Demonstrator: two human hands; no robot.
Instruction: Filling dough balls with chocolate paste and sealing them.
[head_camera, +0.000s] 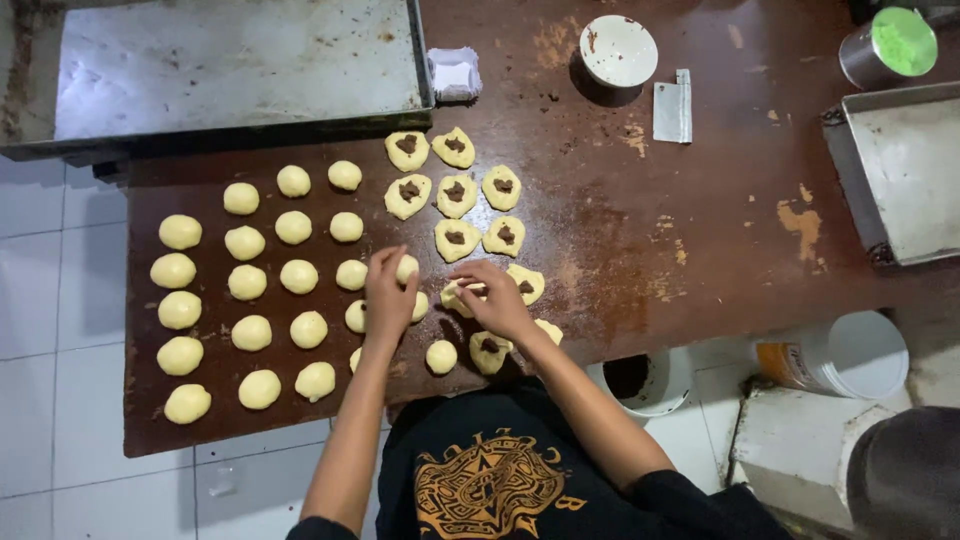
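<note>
My left hand (387, 296) rests on a round dough ball (407, 268) near the middle of the brown table (640, 230), fingers curled over it. My right hand (497, 298) pinches a flattened dough piece (458, 296) beside it. To the left lie rows of several smooth dough balls (247, 283). Beyond my hands sit several flattened dough pieces with brown filling (456, 193). More filled pieces (489, 350) lie under and around my right wrist.
A large metal tray (230, 70) stands at the back left, another metal tray (900, 170) at the right. A white bowl (618, 50), a metal scraper (673, 108), a small white cup (455, 74), a green-lidded tin (890, 45) and white buckets (850, 355) are around.
</note>
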